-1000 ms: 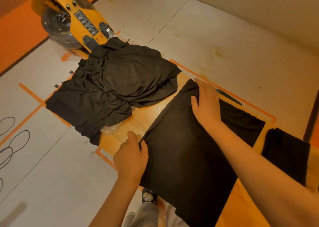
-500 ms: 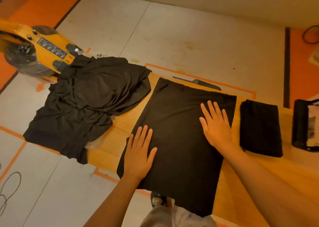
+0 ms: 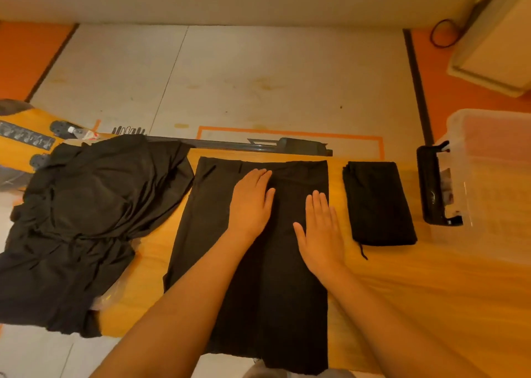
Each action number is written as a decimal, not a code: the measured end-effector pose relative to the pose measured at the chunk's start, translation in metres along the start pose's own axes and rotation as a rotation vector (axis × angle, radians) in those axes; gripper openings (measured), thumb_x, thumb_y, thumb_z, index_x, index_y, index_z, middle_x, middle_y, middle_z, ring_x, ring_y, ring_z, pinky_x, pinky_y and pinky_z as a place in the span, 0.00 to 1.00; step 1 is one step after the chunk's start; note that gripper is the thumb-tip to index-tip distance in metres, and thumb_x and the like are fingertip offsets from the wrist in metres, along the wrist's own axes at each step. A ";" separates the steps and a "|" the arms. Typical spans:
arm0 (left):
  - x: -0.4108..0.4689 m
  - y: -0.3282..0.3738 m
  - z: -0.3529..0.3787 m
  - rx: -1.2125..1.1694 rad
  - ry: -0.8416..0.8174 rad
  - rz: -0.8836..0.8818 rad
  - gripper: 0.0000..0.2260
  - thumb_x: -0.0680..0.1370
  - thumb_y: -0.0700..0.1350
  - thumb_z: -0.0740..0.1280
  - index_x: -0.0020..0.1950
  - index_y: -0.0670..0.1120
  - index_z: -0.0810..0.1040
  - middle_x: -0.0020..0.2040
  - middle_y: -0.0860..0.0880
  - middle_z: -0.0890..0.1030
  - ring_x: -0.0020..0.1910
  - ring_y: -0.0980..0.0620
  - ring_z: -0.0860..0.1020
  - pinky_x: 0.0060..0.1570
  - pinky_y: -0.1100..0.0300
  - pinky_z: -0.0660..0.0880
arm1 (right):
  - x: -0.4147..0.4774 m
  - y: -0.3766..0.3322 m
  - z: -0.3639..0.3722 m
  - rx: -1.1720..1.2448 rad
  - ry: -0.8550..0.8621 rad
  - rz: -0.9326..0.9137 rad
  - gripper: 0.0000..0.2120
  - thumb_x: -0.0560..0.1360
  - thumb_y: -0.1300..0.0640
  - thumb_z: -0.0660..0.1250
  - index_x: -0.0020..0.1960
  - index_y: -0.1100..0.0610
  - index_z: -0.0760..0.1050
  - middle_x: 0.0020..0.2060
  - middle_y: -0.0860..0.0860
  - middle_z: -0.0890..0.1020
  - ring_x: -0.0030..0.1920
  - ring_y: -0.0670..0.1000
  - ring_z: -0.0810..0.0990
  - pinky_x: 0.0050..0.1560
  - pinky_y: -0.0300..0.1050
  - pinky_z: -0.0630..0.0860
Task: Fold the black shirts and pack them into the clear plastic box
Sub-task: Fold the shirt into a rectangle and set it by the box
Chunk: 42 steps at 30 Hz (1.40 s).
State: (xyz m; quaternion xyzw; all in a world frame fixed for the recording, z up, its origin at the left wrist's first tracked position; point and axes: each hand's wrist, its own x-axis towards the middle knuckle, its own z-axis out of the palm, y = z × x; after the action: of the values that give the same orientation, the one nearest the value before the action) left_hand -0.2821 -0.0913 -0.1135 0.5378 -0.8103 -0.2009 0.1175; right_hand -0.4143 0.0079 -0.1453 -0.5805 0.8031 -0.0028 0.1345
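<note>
A black shirt [image 3: 212, 234] lies flat on the wooden table [image 3: 431, 291], folded into a long rectangle whose near end hangs over the front edge. My left hand [image 3: 251, 202] presses flat on its upper middle, fingers straight. My right hand [image 3: 320, 228] lies flat just to the right of it, also with straight fingers. A small folded black shirt [image 3: 376, 202] rests to the right. A heap of unfolded black shirts [image 3: 86, 219] covers the table's left end. The clear plastic box [image 3: 494, 182] stands at the far right with a black handle [image 3: 431, 182] on its side.
A yellow machine [image 3: 26, 136] sits behind the heap at the left. A dark bar [image 3: 258, 145] runs along the table's far edge. Orange tape lines [image 3: 290, 133] mark the pale floor beyond. Some clear plastic [image 3: 112, 294] shows under the heap.
The view has swung right, bringing the clear box into sight. Both hands have slid toward the shirt's middle, the left one further up, and still press flat on it.
</note>
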 end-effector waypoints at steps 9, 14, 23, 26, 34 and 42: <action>0.078 0.020 0.028 0.049 -0.003 0.040 0.12 0.80 0.48 0.63 0.62 0.47 0.78 0.59 0.47 0.78 0.61 0.47 0.72 0.61 0.53 0.66 | 0.001 0.006 0.008 -0.032 0.052 0.003 0.31 0.80 0.42 0.45 0.77 0.59 0.53 0.77 0.56 0.54 0.77 0.55 0.52 0.75 0.53 0.50; 0.098 0.020 0.033 0.082 0.036 0.078 0.06 0.79 0.46 0.65 0.52 0.46 0.78 0.51 0.47 0.77 0.54 0.46 0.73 0.54 0.55 0.65 | 0.001 0.007 0.009 -0.017 0.052 -0.019 0.33 0.78 0.42 0.43 0.76 0.60 0.56 0.76 0.57 0.59 0.77 0.56 0.55 0.72 0.53 0.53; 0.070 0.018 0.023 -0.021 0.024 0.046 0.19 0.80 0.47 0.63 0.71 0.45 0.70 0.67 0.46 0.74 0.67 0.46 0.70 0.65 0.53 0.67 | 0.003 0.010 0.008 -0.023 0.061 -0.025 0.32 0.78 0.43 0.43 0.76 0.59 0.58 0.76 0.57 0.60 0.76 0.55 0.57 0.75 0.54 0.54; 0.012 0.005 0.020 0.025 0.081 0.058 0.24 0.81 0.47 0.62 0.75 0.44 0.64 0.74 0.45 0.67 0.73 0.47 0.64 0.72 0.51 0.61 | -0.001 0.007 0.002 0.000 0.076 -0.008 0.28 0.81 0.44 0.44 0.76 0.58 0.55 0.76 0.55 0.58 0.77 0.54 0.53 0.74 0.52 0.49; -0.094 -0.030 0.018 0.154 0.011 -0.054 0.26 0.81 0.56 0.47 0.78 0.50 0.54 0.79 0.49 0.54 0.78 0.52 0.48 0.76 0.51 0.47 | -0.066 -0.041 0.020 0.029 0.051 -0.140 0.35 0.72 0.46 0.71 0.72 0.59 0.64 0.72 0.57 0.67 0.73 0.56 0.63 0.71 0.55 0.58; -0.147 -0.067 0.025 0.291 -0.024 -0.294 0.30 0.79 0.61 0.44 0.78 0.50 0.54 0.79 0.47 0.53 0.78 0.48 0.49 0.75 0.45 0.51 | -0.066 -0.005 0.027 -0.017 0.016 -0.120 0.29 0.77 0.41 0.47 0.75 0.50 0.61 0.74 0.53 0.65 0.75 0.55 0.60 0.73 0.54 0.46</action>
State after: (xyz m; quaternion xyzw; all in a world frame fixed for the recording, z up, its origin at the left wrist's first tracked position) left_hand -0.1791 0.0257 -0.1627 0.6592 -0.7449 -0.1031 -0.0017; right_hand -0.3846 0.0720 -0.1566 -0.6286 0.7680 -0.0087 0.1225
